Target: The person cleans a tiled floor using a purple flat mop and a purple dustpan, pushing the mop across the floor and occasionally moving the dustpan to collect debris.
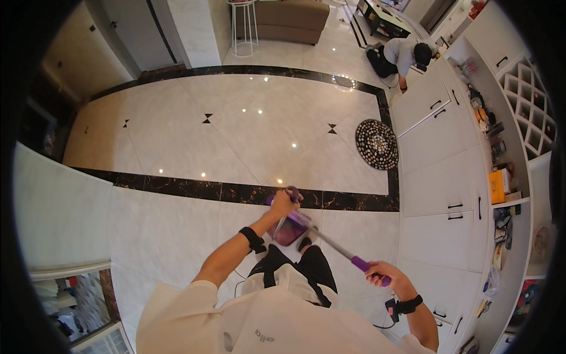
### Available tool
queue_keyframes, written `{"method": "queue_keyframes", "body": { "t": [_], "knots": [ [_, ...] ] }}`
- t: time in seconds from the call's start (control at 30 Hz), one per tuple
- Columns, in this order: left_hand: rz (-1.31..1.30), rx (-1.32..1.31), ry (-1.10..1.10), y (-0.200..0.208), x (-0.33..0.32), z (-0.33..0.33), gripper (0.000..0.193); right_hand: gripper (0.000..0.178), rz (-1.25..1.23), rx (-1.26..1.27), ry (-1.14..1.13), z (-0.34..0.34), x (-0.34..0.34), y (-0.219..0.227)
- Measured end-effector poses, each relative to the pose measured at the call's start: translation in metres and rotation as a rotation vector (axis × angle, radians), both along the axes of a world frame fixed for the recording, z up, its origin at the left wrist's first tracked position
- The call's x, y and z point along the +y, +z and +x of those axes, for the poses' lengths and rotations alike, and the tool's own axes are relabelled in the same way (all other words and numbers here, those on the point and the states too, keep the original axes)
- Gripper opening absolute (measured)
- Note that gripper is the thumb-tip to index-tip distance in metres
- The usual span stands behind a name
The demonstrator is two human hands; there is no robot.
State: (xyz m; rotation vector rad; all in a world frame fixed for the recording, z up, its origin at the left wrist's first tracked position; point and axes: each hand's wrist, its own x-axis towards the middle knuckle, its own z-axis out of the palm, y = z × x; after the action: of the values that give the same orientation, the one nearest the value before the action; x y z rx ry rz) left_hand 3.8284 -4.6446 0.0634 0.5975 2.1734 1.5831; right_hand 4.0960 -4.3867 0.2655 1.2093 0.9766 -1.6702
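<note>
Head view: a person in a pale top looks down at both bare forearms, a black band on each wrist.
Left hand (pixel 284 204): fingers curled closed around a purple loop (pixel 292 192), just above the dark floor strip as seen here.
Right hand (pixel 383 274): lower and further right, wrapped around the purple grip (pixel 360 264) at the near end of a pole.
Pole (pixel 333 243): slim and grey, slanting from the right hand up to the left, toward the left hand; how its far end joins the purple parts there is too blurred to tell.
Purple container (pixel 289 233): translucent, just below the left hand and near the person's feet; whether it touches the floor cannot be told.
Floor (pixel 236 138): pale glossy tiles with a dark marbled border (pixel 194 187) and small black motifs.
Mat (pixel 377 144): round, black with pale dots, near the cabinets.
Cabinets (pixel 439 177): white with black handles, along the right side, beside shelves bearing an orange box (pixel 497 187).
Co-worker (pixel 402 58): kneeling at the upper right, in a dark cap, one arm lowered beside the cabinets.
</note>
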Motion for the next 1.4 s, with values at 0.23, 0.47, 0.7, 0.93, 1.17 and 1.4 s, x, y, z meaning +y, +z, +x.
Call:
{"method": "queue_keyframes", "body": {
  "t": [0.23,0.47,0.7,0.93,1.17,1.4],
  "knots": [
    [0.032,-0.178,-0.076,0.008,0.064,-0.203,0.028,0.017,0.202,0.183,-0.067,-0.17,0.118,-0.049],
    [-0.075,-0.364,-0.209,-0.001,0.191,-0.409,0.029,0.007,0.247,0.36,-0.221,-0.384,0.262,-0.164],
    [-0.207,-0.393,-0.304,-0.041,0.261,-0.557,0.031,0.007,0.421,0.343,-0.222,-0.539,0.275,-0.288],
    [-0.232,-0.277,-0.48,-0.061,0.254,-0.623,0.03,0.029,0.178,0.235,-0.012,-0.555,0.193,-0.216],
    [-0.08,-0.264,-0.417,-0.04,0.227,-0.647,0.021,0.011,-0.409,-0.117,-0.407,-0.649,0.209,-0.1],
    [0.023,-0.179,-0.167,-0.012,0.185,-0.72,0.024,0.021,-0.16,-0.038,-0.074,-0.773,0.224,0.003]
  ]
}}
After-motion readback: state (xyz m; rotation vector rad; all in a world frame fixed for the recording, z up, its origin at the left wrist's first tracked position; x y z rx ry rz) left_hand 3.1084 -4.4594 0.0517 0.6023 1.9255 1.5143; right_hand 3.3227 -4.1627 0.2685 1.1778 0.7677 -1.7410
